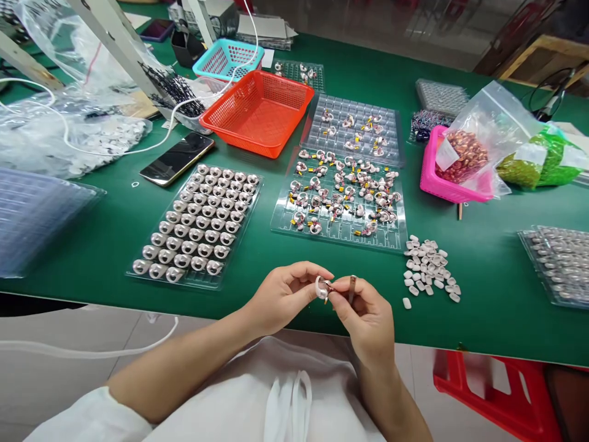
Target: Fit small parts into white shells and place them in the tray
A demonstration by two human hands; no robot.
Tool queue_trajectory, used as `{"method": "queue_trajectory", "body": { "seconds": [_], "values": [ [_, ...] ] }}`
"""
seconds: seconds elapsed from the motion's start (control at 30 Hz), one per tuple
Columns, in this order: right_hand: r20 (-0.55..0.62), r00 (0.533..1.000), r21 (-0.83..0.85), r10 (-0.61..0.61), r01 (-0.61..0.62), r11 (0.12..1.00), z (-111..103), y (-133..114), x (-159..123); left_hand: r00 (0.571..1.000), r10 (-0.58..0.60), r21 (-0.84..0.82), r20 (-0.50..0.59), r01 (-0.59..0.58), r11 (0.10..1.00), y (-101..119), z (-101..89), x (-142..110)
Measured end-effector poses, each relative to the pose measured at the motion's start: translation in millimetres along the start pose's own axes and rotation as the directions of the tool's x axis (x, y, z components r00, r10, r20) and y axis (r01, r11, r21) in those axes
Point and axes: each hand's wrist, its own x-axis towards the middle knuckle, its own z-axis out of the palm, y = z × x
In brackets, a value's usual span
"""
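Note:
My left hand (288, 293) pinches a small white curved shell piece (319, 287) at the near edge of the green table (483, 288). My right hand (368, 316) is closed on a tiny brown and yellow wired part (327, 290) pressed against that shell, and wears a ring. Just beyond the hands lies a clear tray of wired parts (340, 199). A pile of small white caps (427, 270) sits to the right of my right hand. A clear tray of finished silver-white shells (197, 227) lies to the left.
An orange basket (257, 110), a teal basket (227, 58) and a phone (177, 158) lie farther back left. A pink bin (437, 178) with bags of brown and green parts stands right. More clear trays sit at both side edges. A red stool (492, 393) stands under the table's right side.

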Motion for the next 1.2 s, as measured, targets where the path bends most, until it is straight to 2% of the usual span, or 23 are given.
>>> {"method": "queue_trajectory", "body": {
  "seconds": [0.13, 0.3, 0.4, 0.47, 0.57, 0.67, 0.87, 1.03, 1.1, 1.2],
  "values": [
    [0.001, 0.994, -0.158, -0.111, 0.110, 0.981, 1.4, -5.1, -1.7, 0.996, 0.080, 0.045, -0.050, -0.078, 0.996, -2.5, 2.0, -3.3],
    [-0.040, 0.964, -0.353, -0.262, 0.232, 0.906, 2.3, -12.2, -0.6, 0.984, 0.158, 0.114, -0.078, -0.149, 0.982, -0.6, 3.3, -7.0],
    [-0.084, 0.963, -0.364, -0.257, 0.211, 0.907, 3.2, -11.5, -1.8, 0.981, 0.175, 0.154, -0.085, -0.161, 0.975, 0.5, 4.0, -6.9],
    [-0.096, 0.975, -0.291, -0.199, 0.163, 0.943, 4.4, -9.0, -3.2, 0.980, 0.171, 0.151, -0.101, -0.155, 0.976, 0.2, 5.0, -6.2],
    [-0.079, 0.990, -0.103, -0.115, 0.107, 0.989, 6.7, -4.3, -4.4, 0.985, 0.125, 0.078, -0.120, -0.117, 0.990, -0.9, 7.7, -5.6],
    [-0.071, 0.992, 0.017, -0.104, 0.106, 0.994, 8.5, -1.1, -3.9, 0.992, 0.058, -0.034, -0.110, -0.062, 0.997, 0.3, 10.7, -5.4],
    [-0.033, 0.983, -0.193, -0.179, 0.169, 0.967, 6.5, -5.2, -3.4, 0.993, -0.111, -0.163, -0.039, 0.103, 0.981, 9.8, 10.0, -5.1],
    [0.117, 0.944, -0.378, -0.309, 0.330, 0.865, -2.7, -18.0, 0.5, 0.983, -0.182, -0.144, 0.031, 0.184, 0.972, 15.4, 5.6, -3.4],
    [0.168, 0.941, -0.382, -0.294, 0.337, 0.861, -6.4, -21.8, 2.6, 0.980, -0.194, -0.137, 0.042, 0.198, 0.971, 16.5, 5.0, -2.7],
    [0.151, 0.963, -0.330, -0.222, 0.261, 0.907, -7.8, -22.3, 4.0, 0.974, -0.224, -0.165, 0.047, 0.228, 0.959, 17.7, 4.9, -1.5]
  ]
}}
